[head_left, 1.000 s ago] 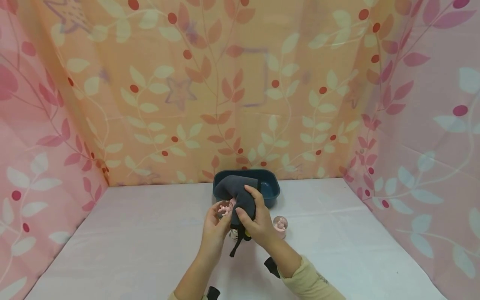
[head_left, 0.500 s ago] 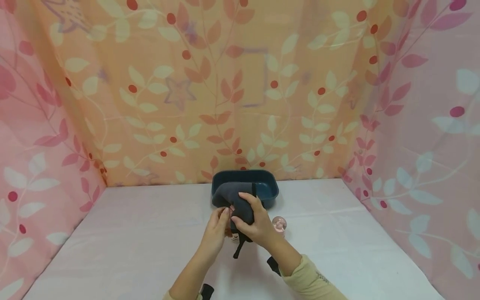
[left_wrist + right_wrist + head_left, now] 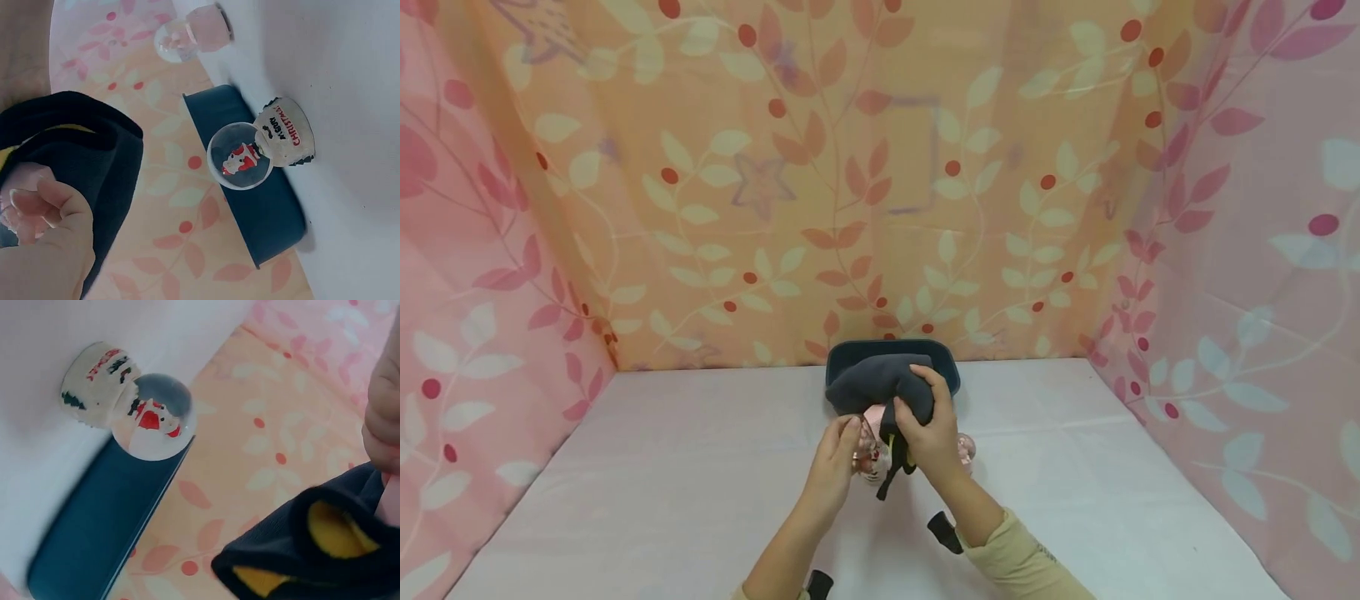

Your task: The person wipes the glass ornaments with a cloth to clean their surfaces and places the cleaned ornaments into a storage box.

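Note:
My left hand (image 3: pixel 831 467) holds a pink snow globe (image 3: pixel 876 415), with its fingers against the pink base in the left wrist view. My right hand (image 3: pixel 934 433) grips a dark blue-grey cloth (image 3: pixel 880 379) with a yellow underside and black edging. The cloth lies partly around the pink globe and hides some of it. Below the hands, a snow globe with a red-and-white Santa figure (image 3: pixel 240 159) stands on the table, its white base (image 3: pixel 285 132) lettered "Merry Christmas". A second pink snow globe (image 3: pixel 209 28) stands to the right, partly behind my right wrist in the head view.
A dark blue rectangular tub (image 3: pixel 951 379) stands at the back of the white-covered table (image 3: pixel 700 483), behind the hands. Leaf-patterned curtains (image 3: pixel 850 208) enclose the back and both sides.
My right hand has moved slightly right with the cloth, uncovering more of the held globe's pink base. The globe has turned in my left hand, and more of the Santa globe shows.

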